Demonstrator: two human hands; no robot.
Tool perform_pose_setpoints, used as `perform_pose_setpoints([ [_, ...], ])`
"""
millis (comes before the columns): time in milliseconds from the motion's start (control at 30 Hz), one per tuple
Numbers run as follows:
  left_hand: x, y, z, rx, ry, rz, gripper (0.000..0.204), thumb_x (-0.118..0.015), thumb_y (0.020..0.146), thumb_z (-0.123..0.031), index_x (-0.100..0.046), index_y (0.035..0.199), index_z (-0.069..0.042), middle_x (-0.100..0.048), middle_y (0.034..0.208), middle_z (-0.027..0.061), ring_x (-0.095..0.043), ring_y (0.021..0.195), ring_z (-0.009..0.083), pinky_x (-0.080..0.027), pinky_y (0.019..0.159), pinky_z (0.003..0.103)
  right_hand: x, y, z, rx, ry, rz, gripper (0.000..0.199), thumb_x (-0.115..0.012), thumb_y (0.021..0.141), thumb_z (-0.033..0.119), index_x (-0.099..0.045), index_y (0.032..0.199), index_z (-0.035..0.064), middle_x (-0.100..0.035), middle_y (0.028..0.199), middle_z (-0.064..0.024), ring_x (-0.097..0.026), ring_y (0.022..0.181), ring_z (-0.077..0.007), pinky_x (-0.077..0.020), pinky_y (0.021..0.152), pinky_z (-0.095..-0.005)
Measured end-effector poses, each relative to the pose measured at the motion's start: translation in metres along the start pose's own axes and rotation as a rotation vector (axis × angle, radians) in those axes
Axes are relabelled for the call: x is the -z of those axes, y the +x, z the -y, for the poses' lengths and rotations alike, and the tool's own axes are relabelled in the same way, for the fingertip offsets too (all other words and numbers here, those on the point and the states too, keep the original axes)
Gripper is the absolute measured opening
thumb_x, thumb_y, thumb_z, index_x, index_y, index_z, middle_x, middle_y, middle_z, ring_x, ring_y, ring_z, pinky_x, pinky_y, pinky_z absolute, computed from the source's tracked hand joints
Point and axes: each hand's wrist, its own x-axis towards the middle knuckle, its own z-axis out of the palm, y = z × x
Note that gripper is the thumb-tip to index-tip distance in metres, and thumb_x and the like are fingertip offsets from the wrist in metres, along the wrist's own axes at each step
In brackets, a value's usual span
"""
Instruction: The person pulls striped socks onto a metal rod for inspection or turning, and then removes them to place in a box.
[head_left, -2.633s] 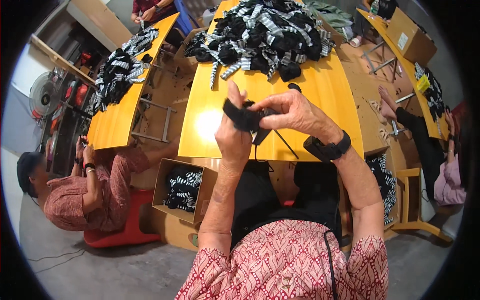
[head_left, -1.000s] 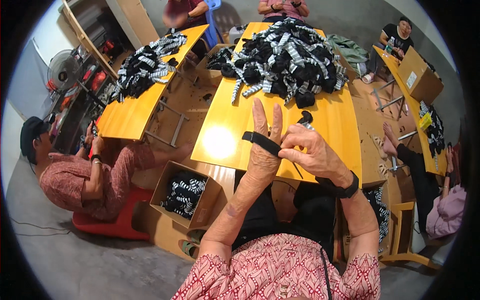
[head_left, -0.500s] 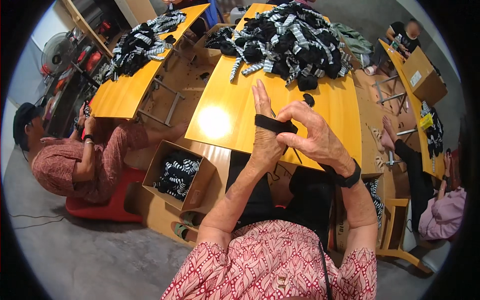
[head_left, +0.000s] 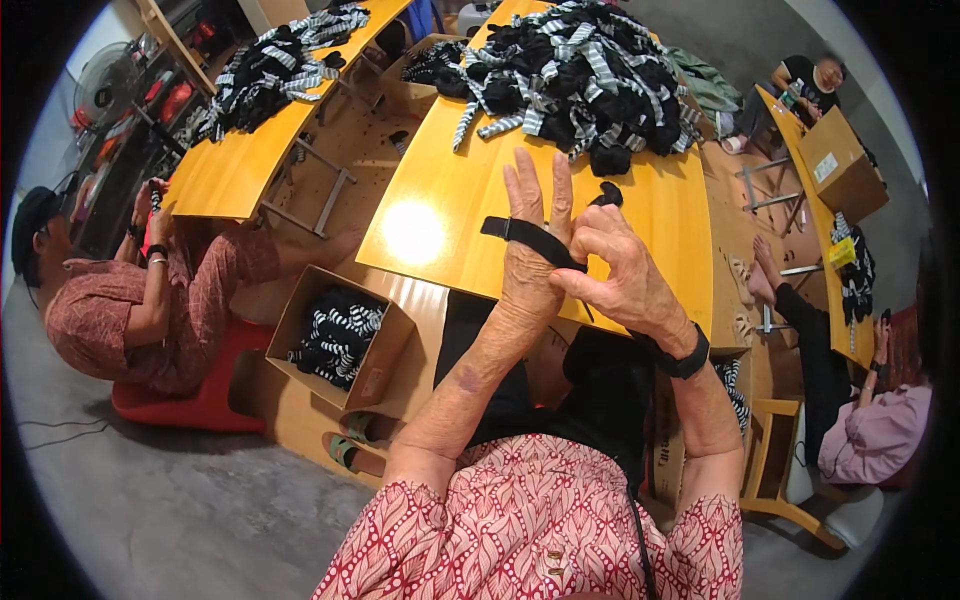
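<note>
Across the back of my left hand (head_left: pixel 530 262) runs a black strap (head_left: pixel 537 238), its loose end jutting out past the hand's left side. The fingers of that hand point up and spread apart, gripping nothing. My right hand (head_left: pixel 622 272) pinches the strap between thumb and forefinger at the thumb side of the left hand. A black band (head_left: pixel 683 352) circles my right wrist. Both hands are raised over the near part of a yellow table (head_left: pixel 440 190). Just beyond the right hand lies a small black knitted piece (head_left: pixel 607 194).
A big heap of black and grey-striped knitted pieces (head_left: pixel 590 80) covers the table's far part. An open cardboard box (head_left: pixel 385 350) of striped pieces stands at left, near a seated person (head_left: pixel 130 310). Other people sit at a right-hand table (head_left: pixel 815 215).
My left hand has turned and spread its fingers, so the strap now shows across its back with an end sticking out left. The right hand still pinches the strap. The whole view has shifted slightly.
</note>
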Motion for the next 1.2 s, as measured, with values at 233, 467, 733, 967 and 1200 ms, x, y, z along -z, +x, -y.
perform_pose_setpoints([
  [233, -0.006, 0.005, 0.001, -0.002, 0.069, -0.037, 0.086, -0.059, 0.083, -0.007, -0.010, 0.153, -0.009, 0.001, 0.155, 0.0299, -0.006, 0.139, 0.0568, -0.026, 0.111, 0.056, -0.011, -0.003, -0.002, -0.029, -0.067, -0.208, 0.028, -0.077, 0.070, 0.017, -0.055, 0.081, 0.0036, -0.052, 0.081, -0.0102, -0.050, 0.082, -0.0297, -0.0413, 0.075, -0.0397],
  [467, -0.021, 0.003, 0.016, -0.052, 0.306, 0.056, 0.068, -0.053, 0.089, -0.012, -0.023, 0.149, -0.003, -0.005, 0.154, 0.0303, -0.005, 0.141, 0.0519, -0.020, 0.113, 0.055, -0.008, 0.015, 0.005, -0.095, -0.267, -0.185, 0.026, -0.076, 0.069, 0.012, -0.057, 0.085, 0.0026, -0.056, 0.085, -0.0091, -0.053, 0.085, -0.0288, -0.0440, 0.078, -0.0382],
  [733, -0.013, 0.002, 0.014, -0.130, 0.200, 0.057, 0.065, -0.055, 0.088, -0.015, -0.030, 0.147, -0.008, -0.019, 0.154, 0.0228, -0.017, 0.140, 0.0487, -0.029, 0.109, 0.055, -0.005, 0.021, 0.003, -0.093, -0.246, -0.156, 0.021, -0.073, 0.072, 0.013, -0.058, 0.082, 0.0012, -0.057, 0.082, -0.0110, -0.054, 0.082, -0.0284, -0.0441, 0.076, -0.0385],
  [967, -0.034, -0.001, -0.005, -0.281, 0.865, 0.364, 0.058, -0.047, 0.092, -0.025, -0.035, 0.147, -0.011, -0.029, 0.152, 0.0148, -0.020, 0.141, 0.0437, -0.015, 0.114, 0.059, 0.001, 0.005, -0.008, -0.260, -0.088, -0.031, 0.014, -0.067, 0.075, 0.009, -0.058, 0.079, -0.0009, -0.058, 0.073, -0.0140, -0.057, 0.075, -0.0293, -0.0462, 0.067, -0.0389],
  [1200, -0.031, 0.009, -0.004, -0.306, 0.527, 0.293, 0.057, -0.048, 0.092, -0.027, -0.035, 0.147, -0.016, -0.022, 0.157, 0.0079, -0.012, 0.144, 0.0415, -0.015, 0.115, 0.059, -0.006, 0.008, -0.005, -0.335, -0.005, 0.007, 0.018, -0.064, 0.079, 0.015, -0.056, 0.079, -0.0014, -0.060, 0.071, -0.0189, -0.061, 0.070, -0.0352, -0.0470, 0.062, -0.0414],
])
